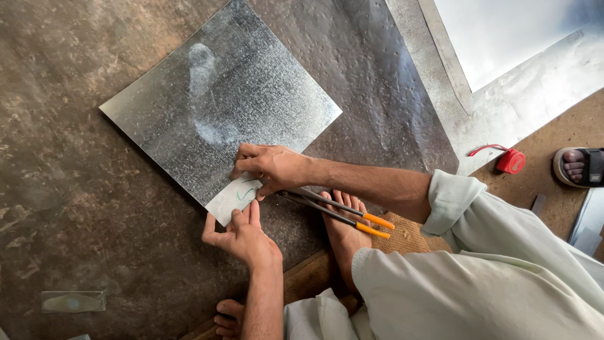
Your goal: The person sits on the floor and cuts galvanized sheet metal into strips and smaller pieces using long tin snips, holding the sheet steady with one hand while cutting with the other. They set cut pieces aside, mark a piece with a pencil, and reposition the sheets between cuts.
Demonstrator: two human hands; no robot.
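A square galvanized metal sheet (220,107) lies flat on the dark floor. At its near corner sits a small pale piece (231,200) with a green pen mark. My right hand (272,167) reaches in from the right, its curled fingers and thumb pinching the top of that piece against the sheet. My left hand (242,238) comes up from below, fingertips on the piece's lower edge and thumb spread to the left. Long tin snips with orange handle tips (336,214) lie shut under my right wrist, across my bare foot (345,236). Whether my right hand touches them is hidden.
A larger metal sheet (390,94) lies beyond the square one, with a bright sheet (535,75) at the top right. A red tape measure (511,162) rests on the brown floor. Another person's sandalled foot (582,165) is at the right edge. A small metal offcut (72,301) lies lower left.
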